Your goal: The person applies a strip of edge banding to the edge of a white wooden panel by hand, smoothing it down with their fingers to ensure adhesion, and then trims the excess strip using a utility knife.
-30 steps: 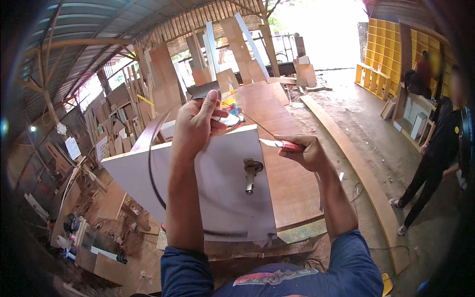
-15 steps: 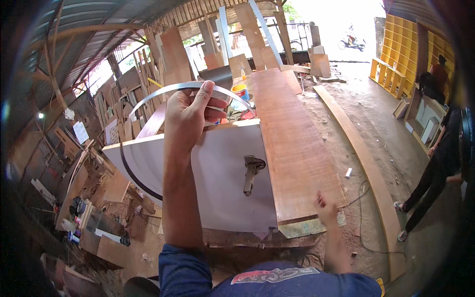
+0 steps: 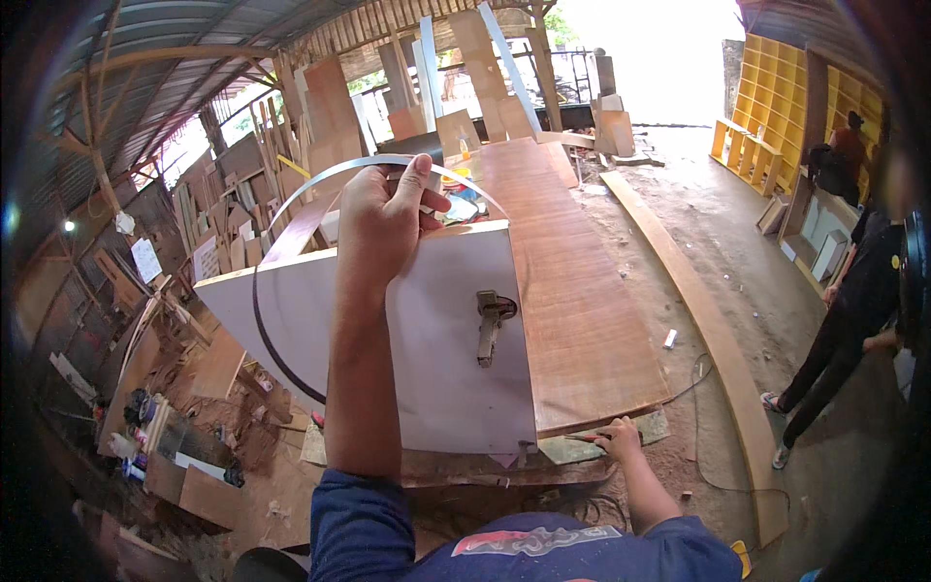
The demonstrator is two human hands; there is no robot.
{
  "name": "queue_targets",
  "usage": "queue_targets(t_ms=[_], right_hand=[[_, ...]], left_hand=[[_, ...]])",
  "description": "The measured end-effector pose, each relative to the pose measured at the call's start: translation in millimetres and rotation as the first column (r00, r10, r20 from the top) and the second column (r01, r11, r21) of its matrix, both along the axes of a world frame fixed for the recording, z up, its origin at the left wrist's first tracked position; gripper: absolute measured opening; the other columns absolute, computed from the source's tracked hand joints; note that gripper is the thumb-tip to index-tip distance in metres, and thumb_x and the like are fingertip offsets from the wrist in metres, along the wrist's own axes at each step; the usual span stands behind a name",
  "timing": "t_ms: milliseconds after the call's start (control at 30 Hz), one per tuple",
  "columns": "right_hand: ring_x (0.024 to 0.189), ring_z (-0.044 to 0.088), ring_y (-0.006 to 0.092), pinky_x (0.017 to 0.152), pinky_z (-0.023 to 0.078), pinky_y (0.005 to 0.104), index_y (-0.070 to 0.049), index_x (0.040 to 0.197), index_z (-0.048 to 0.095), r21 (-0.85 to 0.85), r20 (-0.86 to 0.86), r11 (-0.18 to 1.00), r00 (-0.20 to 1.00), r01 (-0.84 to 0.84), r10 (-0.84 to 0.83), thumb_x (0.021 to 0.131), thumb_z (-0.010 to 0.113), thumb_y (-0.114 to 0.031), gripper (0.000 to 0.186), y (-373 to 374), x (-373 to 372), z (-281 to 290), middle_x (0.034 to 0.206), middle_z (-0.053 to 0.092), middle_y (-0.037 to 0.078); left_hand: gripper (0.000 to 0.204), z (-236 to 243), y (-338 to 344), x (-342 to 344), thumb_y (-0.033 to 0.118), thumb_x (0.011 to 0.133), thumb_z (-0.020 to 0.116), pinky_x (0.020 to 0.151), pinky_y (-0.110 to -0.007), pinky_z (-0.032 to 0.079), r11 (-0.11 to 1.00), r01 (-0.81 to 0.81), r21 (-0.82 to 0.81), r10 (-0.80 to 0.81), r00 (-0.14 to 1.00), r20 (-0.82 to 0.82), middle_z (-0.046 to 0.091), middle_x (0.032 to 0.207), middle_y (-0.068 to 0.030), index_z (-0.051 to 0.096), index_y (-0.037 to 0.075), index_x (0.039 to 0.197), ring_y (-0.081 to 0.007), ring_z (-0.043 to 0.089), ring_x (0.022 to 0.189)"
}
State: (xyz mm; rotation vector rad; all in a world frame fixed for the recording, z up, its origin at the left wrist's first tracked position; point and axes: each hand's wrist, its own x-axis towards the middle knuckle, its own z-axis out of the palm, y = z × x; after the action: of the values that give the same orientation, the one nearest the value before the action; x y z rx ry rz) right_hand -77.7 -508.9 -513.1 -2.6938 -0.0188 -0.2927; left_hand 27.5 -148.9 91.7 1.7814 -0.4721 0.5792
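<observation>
My left hand (image 3: 388, 209) is closed around a thin, bendy strip of edge banding (image 3: 320, 180), pale outside and dark inside, which arcs above a white panel (image 3: 427, 359) and hangs down past its left side. The panel has a bare wooden top edge, and a metal cabinet hinge (image 3: 491, 328) is fixed on its face. At the near end of the brown wooden board (image 3: 572, 291), my right hand (image 3: 622, 438) is closed on a small, partly reddish object, too small to name, over a greenish, stained piece.
A long narrow plank (image 3: 698, 320) lies on the ground to the right, with a cable (image 3: 698, 466) beside it. A person (image 3: 853, 301) stands at the far right near a yellow shelf unit (image 3: 776, 92). Boards (image 3: 335, 107) lean at the back; offcuts clutter the left.
My right hand has moved down and slightly left from above the brown board to its near end, and now grips a small object. My left hand still holds the strip.
</observation>
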Motion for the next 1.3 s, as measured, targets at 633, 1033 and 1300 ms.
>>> queue_targets(t_ms=[633, 1033, 1300], right_hand=[[0.083, 0.071, 0.0333, 0.076, 0.055, 0.0417, -0.007, 0.108, 0.079, 0.218, 0.81, 0.964, 0.579, -0.152, -0.092, 0.087, 0.08, 0.002, 0.023, 94.3, 67.4, 380.2, 0.091, 0.074, 0.013], [0.085, 0.07, 0.0172, 0.073, 0.061, 0.0341, -0.018, 0.11, 0.083, -0.354, 0.866, 0.883, 0.248, -0.308, 0.434, 0.086, 0.087, -0.008, 0.027, 136.9, 80.1, 553.2, 0.089, 0.074, 0.002], [0.083, 0.07, 0.0188, 0.073, 0.061, 0.037, -0.011, 0.097, 0.079, -0.415, 0.842, 0.868, 0.246, -0.273, 0.48, 0.091, 0.082, -0.009, 0.007, 131.7, 80.0, 568.5, 0.086, 0.074, 0.004]], left_hand=[[0.046, -5.5, 0.0, 6.7, 0.036, 0.109, 0.066, 0.058, -0.031, 0.057, 1.0, 0.009, 0.008, -0.009, 0.999, 0.054, 0.075, 0.076, -0.0138, 0.07, -0.01, 0.106, -0.0164, 0.072, 0.065], [0.039, -7.8, 5.6, 10.7, 0.031, 0.107, 0.067, 0.06, -0.036, 0.056, 0.997, -0.061, 0.053, 0.056, 0.994, 0.09, 0.077, 0.075, -0.0139, 0.071, -0.006, 0.098, -0.0194, 0.075, 0.064], [0.04, -6.6, 6.9, 14.0, 0.035, 0.107, 0.066, 0.068, -0.042, 0.057, 0.98, -0.128, 0.151, 0.115, 0.989, 0.091, 0.078, 0.074, -0.0117, 0.073, 0.0, 0.09, -0.0269, 0.077, 0.07]])
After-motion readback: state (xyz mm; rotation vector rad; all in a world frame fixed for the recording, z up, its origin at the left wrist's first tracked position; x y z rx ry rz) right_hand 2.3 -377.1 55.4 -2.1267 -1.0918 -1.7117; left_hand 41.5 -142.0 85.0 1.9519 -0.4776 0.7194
